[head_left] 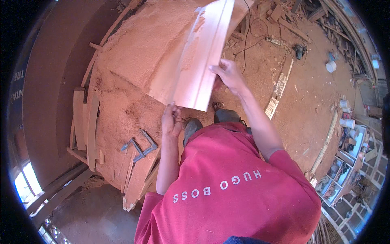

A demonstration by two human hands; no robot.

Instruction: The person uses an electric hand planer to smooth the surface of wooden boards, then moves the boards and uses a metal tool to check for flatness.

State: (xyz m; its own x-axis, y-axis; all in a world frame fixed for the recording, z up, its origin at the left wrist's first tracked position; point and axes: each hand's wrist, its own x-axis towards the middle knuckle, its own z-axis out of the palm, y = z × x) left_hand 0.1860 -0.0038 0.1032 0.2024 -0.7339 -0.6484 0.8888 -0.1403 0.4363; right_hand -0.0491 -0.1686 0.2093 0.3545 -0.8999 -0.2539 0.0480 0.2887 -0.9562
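A long, wide wooden board (199, 79) with lengthwise grooves lies over a sawdust-covered worktop (126, 53) and slants away from me. Its near end sticks out past the worktop's edge, and loose sawdust clings along its left part. My right hand (229, 76) grips the board's right edge, thumb on top and fingers underneath, partly hidden. At the near end, my left hand (172, 120) is closed with its fingertips against the board's edge. A metal clamp (140, 148) rests on the worktop to the left of my left forearm.
Narrow wooden planks (92, 130) lean along the worktop's left side. On the floor at right are a long timber strip (280, 87), a dark power tool (300, 51) with a cable, and a white bucket (331, 66). A divided tray of tools (343, 175) stands farther right.
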